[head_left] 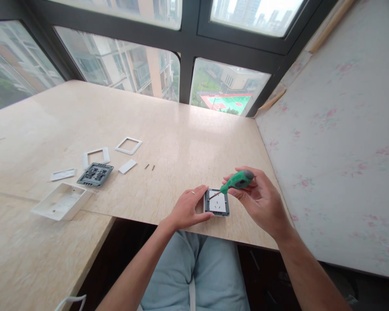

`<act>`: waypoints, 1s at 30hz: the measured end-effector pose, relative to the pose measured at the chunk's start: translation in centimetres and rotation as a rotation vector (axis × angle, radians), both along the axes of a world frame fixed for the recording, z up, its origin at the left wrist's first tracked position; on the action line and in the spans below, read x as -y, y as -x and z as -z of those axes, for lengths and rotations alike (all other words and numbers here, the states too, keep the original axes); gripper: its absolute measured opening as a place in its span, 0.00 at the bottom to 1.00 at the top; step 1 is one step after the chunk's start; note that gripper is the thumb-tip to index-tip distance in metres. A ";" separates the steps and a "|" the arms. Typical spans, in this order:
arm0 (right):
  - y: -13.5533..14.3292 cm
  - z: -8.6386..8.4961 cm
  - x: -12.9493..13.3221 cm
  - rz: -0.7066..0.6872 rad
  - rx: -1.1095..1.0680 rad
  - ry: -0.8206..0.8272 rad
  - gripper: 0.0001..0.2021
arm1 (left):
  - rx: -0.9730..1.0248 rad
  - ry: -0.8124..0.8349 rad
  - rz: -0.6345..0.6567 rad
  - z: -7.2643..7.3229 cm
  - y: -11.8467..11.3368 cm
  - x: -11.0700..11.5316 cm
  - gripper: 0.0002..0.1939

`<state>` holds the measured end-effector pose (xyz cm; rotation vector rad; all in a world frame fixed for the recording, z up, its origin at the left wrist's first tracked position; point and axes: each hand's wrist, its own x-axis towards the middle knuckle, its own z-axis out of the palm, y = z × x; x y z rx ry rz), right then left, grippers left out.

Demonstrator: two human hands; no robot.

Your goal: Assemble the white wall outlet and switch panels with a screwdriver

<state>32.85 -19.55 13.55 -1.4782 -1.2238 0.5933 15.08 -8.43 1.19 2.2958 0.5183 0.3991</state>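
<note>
A wall socket (218,203) with a white face and dark grey frame lies near the front edge of the table. My left hand (189,208) grips it from the left, thumb along the near side and fingers at the far corner. In my right hand (261,201) is a green and grey screwdriver (236,181), held by its handle between thumb and fingers. Its shaft slants down to the left, and the tip meets the screw spot at the socket's left side. A second screw spot shows on the right side of the frame.
At the left lie a white back box (62,201), a dark grey socket module (95,174), two white frames (129,145), a white cover plate (127,166) and a white strip (62,174). Two screws (149,167) rest mid-table. A papered wall (337,138) bounds the right; windows stand behind.
</note>
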 end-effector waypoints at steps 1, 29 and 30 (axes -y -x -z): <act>0.0 0.0 0.0 0.002 -0.001 0.001 0.20 | 0.000 -0.001 0.001 0.0 0.0 0.0 0.43; 0.0 -0.4 -0.8 -0.103 0.125 -0.019 0.20 | 0.013 0.010 0.005 0.0 0.0 0.0 0.43; 0.0 -0.4 -0.8 -0.102 0.122 -0.020 0.20 | 0.012 0.009 0.006 0.0 0.0 0.0 0.43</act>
